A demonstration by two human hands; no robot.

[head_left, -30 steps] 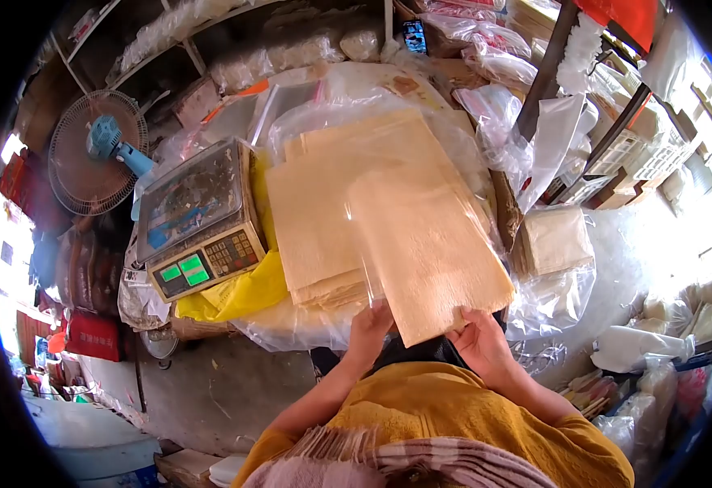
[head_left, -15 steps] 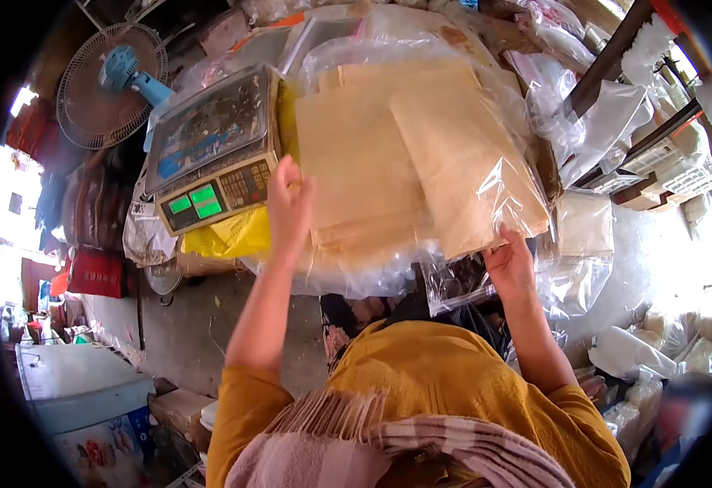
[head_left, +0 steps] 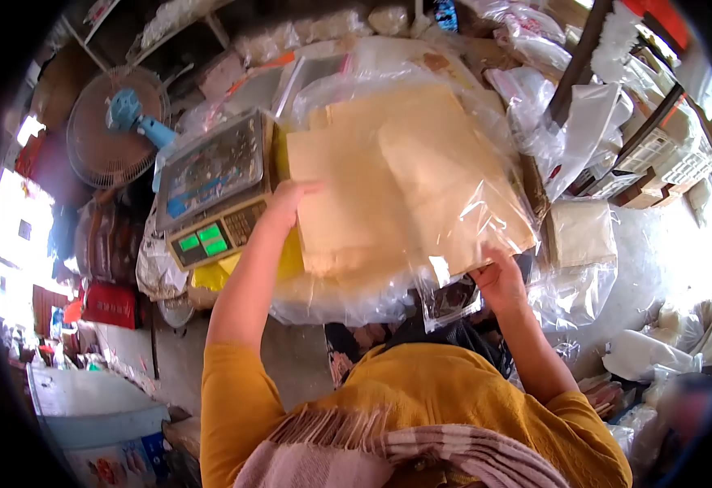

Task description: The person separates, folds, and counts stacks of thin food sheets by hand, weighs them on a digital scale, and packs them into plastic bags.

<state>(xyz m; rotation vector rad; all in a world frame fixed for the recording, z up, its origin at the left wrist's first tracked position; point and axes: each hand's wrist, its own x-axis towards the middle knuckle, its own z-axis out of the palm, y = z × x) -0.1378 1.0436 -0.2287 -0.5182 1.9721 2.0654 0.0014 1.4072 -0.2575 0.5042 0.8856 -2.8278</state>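
Note:
Two layers of brown paper sheets lie before me: a wide stack (head_left: pixel 348 195) on the left and a clear plastic bag of brown paper (head_left: pixel 453 179) slanting over its right side. My right hand (head_left: pixel 500 278) grips that bag by its lower right corner, thumb on top and fingers underneath. At the stack's left edge is my left hand (head_left: pixel 293 198), somewhat blurred, with fingers stretched onto the paper. Beside it stands a weighing scale (head_left: pixel 210 179) with lit green displays. Clear plastic (head_left: pixel 348 305) shows beneath the stack.
A blue fan (head_left: pixel 124 114) stands behind the scale. More bagged brown paper (head_left: pixel 579 232) sits at the right, near hanging plastic bags (head_left: pixel 579 138). A light blue-grey chest (head_left: pixel 96 407) is at lower left. Yellow plastic (head_left: pixel 291 252) pokes out beside the scale.
My left hand has gone from raised with curled fingers beside the scale to stretched over the stack's left edge. My right hand keeps its hold on the bag corner. The view has shifted slightly.

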